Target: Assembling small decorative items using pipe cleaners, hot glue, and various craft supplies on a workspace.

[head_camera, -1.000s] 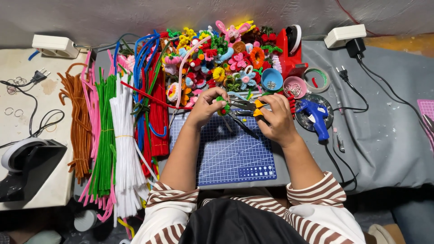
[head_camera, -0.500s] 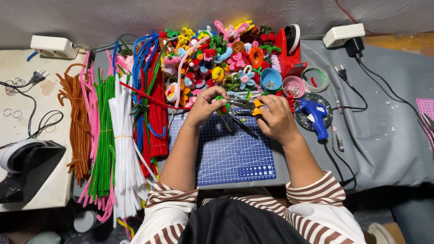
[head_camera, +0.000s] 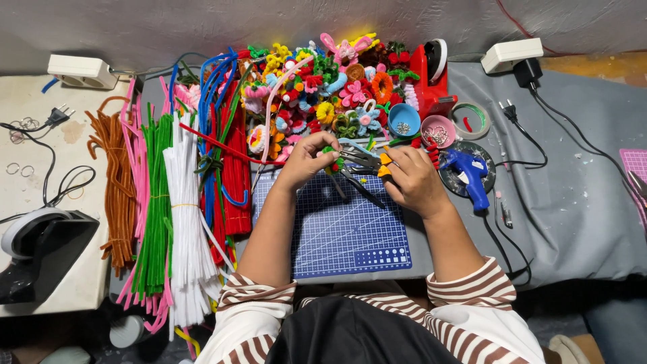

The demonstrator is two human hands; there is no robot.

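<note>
Hands barely shifted: left hand (head_camera: 306,162) pinches a small flower (head_camera: 331,162), right hand (head_camera: 412,182) grips pliers (head_camera: 364,160), trimming; next needs a steady squeeze.

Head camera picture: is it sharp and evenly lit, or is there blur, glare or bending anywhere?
Head view: light is soft and even, with no strong glare; the left hand, right hand and blue cutting mat look sharp. Only faint shadows lie under the forearms. The wide lens bends the edges a little, as at the white power strip. The pliers are small, so fine detail is hard to make out.
</note>
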